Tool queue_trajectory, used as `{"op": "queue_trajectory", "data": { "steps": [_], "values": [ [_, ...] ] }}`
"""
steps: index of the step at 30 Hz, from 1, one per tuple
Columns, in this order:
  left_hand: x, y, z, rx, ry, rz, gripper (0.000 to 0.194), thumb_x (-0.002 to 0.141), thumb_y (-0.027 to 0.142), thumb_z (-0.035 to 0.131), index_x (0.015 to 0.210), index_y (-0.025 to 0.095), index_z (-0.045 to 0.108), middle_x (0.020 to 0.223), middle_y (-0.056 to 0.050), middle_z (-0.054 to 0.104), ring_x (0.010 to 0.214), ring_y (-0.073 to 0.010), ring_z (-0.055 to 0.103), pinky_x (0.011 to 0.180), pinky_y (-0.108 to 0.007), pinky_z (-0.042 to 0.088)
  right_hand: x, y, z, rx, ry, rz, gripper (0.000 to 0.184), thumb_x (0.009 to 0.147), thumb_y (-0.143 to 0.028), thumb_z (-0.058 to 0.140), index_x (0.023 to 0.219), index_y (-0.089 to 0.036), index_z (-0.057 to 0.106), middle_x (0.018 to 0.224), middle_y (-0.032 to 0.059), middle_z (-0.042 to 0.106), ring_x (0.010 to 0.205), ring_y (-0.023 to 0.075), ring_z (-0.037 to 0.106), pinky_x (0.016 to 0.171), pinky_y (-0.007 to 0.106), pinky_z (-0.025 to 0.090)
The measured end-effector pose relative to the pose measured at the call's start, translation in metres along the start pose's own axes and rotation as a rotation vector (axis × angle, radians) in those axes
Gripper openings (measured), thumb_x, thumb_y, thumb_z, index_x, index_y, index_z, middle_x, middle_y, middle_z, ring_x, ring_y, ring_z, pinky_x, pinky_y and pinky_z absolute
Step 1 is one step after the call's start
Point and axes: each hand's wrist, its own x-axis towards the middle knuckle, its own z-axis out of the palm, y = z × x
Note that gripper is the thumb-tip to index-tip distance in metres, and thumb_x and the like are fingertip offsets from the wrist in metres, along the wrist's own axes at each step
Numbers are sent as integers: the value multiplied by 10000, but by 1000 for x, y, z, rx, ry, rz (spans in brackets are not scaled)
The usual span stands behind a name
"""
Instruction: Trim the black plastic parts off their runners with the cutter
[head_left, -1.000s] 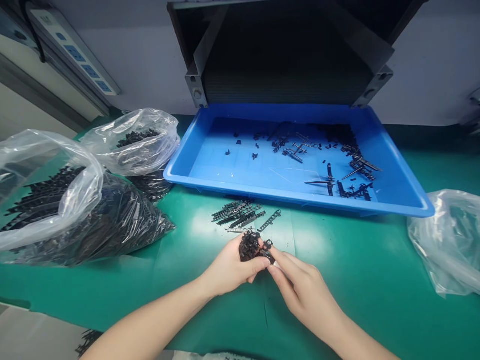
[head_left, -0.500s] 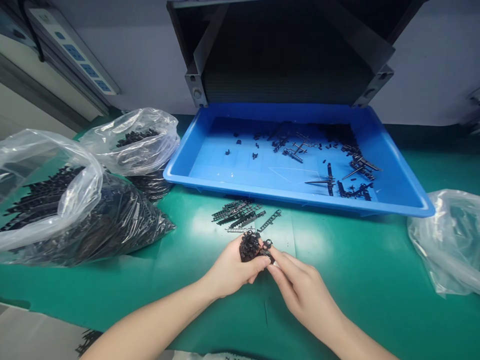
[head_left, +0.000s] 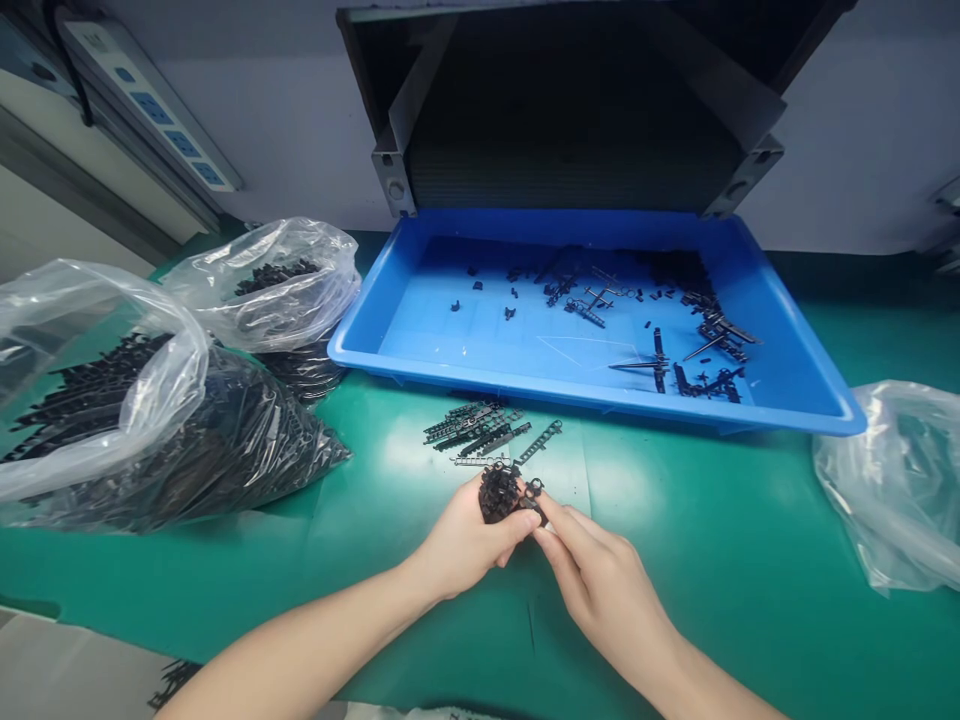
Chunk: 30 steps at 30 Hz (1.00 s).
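My left hand [head_left: 469,540] is closed around a bundle of black plastic strips [head_left: 499,493], their ends sticking up past the fingers. Its thumb presses on one strip with a ring-shaped end [head_left: 534,489], held a little apart from the bundle. My right hand [head_left: 604,570] pinches that same strip between thumb and fingertips, close against the left thumb. The lower part of the strip is hidden by the fingers. Just beyond my hands, more flat black strips [head_left: 476,428] with ladder-like gaps lie in a loose pile on the green mat [head_left: 390,500].
A blue tray [head_left: 450,370] with scattered black parts stands at the back, under a dark chute [head_left: 570,110]. Two clear bags [head_left: 247,430] [head_left: 300,310] of black parts sit at the left. Another clear bag [head_left: 892,480] lies at the right. A power strip [head_left: 157,110] is on the wall.
The view has shifted very slightly. Both hands keep the same hold in nearly the same place, and the loose pile and tray contents look the same.
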Motion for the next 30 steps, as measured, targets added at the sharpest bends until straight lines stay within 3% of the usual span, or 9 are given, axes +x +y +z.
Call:
{"op": "queue_trajectory", "data": {
  "steps": [6, 9, 14, 18, 24, 27, 29, 30],
  "values": [
    [-4, -2, 4, -39, 28, -7, 264, 737, 379, 568, 716, 159, 425, 395, 82, 374, 372, -50, 287, 372, -152, 239, 0, 1, 8, -192, 130, -55, 350, 920, -204, 283, 1166, -112, 514, 776, 69, 656, 588, 173, 626, 443, 247, 457],
    [-3, 3, 3, -48, 50, -29, 289, 717, 409, 576, 700, 162, 428, 388, 76, 382, 343, -50, 269, 344, -155, 223, 0, 5, 8, -168, 114, -28, 350, 914, -214, 306, 1190, -117, 498, 805, 67, 660, 606, 172, 629, 477, 260, 475],
    [3, 23, -16, 87, 258, 88, 284, 677, 402, 601, 674, 158, 456, 468, 41, 453, 377, -77, 382, 371, -178, 307, 5, 7, -4, -29, 102, 129, 344, 894, -283, 346, 1151, -145, 530, 957, 86, 667, 746, 180, 651, 619, 271, 525],
    [5, 30, -28, 173, 294, 135, 315, 723, 430, 549, 603, 168, 421, 455, 49, 387, 400, -78, 341, 389, -183, 278, 10, 5, -10, 67, 49, 248, 330, 867, -343, 382, 1093, -173, 553, 740, 37, 681, 638, 174, 646, 585, 268, 524],
    [4, 26, -29, 298, 290, 164, 329, 792, 382, 468, 551, 168, 403, 446, 42, 364, 420, -83, 340, 449, -198, 293, 11, 6, -10, 144, -1, 270, 281, 860, -333, 372, 1028, -190, 545, 631, 6, 651, 591, 175, 634, 507, 255, 484],
    [3, 29, -37, 527, 362, 241, 210, 769, 333, 489, 643, 167, 463, 551, 17, 459, 506, -120, 439, 489, -209, 341, 11, 7, -11, 149, -3, 276, 261, 859, -333, 374, 995, -199, 552, 610, 3, 646, 544, 168, 618, 469, 247, 461],
    [4, 31, -45, 792, 340, 317, 80, 738, 224, 493, 784, 164, 516, 724, -14, 545, 670, -164, 522, 591, -232, 393, 12, 7, -12, 155, -7, 282, 261, 856, -336, 369, 979, -199, 555, 609, 6, 646, 534, 166, 612, 451, 243, 451],
    [5, 31, -50, 925, 304, 331, 141, 725, 175, 485, 860, 165, 525, 810, -27, 561, 744, -183, 538, 639, -247, 403, 12, 7, -12, 158, -12, 287, 267, 855, -340, 365, 974, -198, 557, 611, 8, 646, 536, 166, 613, 450, 242, 451]
  ]
}}
